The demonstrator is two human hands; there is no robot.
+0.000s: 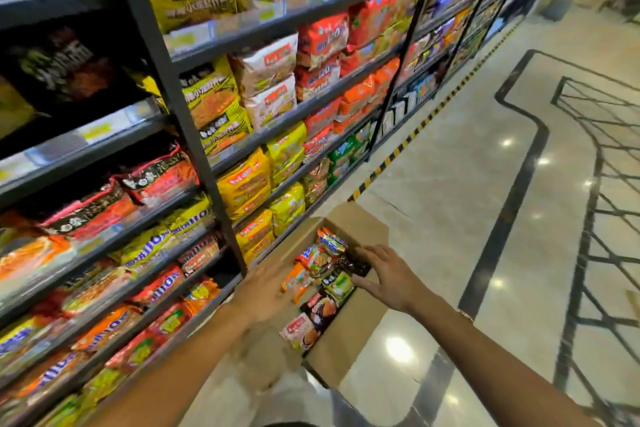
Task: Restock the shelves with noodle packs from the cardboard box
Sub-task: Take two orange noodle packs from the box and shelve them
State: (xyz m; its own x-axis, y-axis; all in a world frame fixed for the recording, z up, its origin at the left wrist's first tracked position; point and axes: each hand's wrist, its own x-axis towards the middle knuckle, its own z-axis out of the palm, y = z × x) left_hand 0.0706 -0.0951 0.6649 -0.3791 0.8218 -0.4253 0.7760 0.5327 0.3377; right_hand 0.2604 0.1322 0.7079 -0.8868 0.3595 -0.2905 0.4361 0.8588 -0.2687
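Packs (325,274) stand in the box (349,333) on the floor, row running near to far. My right hand (388,277), fingers spread, hovers nearer; left hand (263,291) blurred, open, at the box's left.

The cardboard box (349,333) stands open on the floor (485,218), just beside the foot of the shelves (194,135), which run along its left side and away down the aisle. Noodle packs (325,274) lie packed in the box from its near end to its far end. The left hand (266,291) is over the box's left edge; the right hand (388,277) is over its right wall, above the packs. A wire cart (602,184) stands well apart, to the right.
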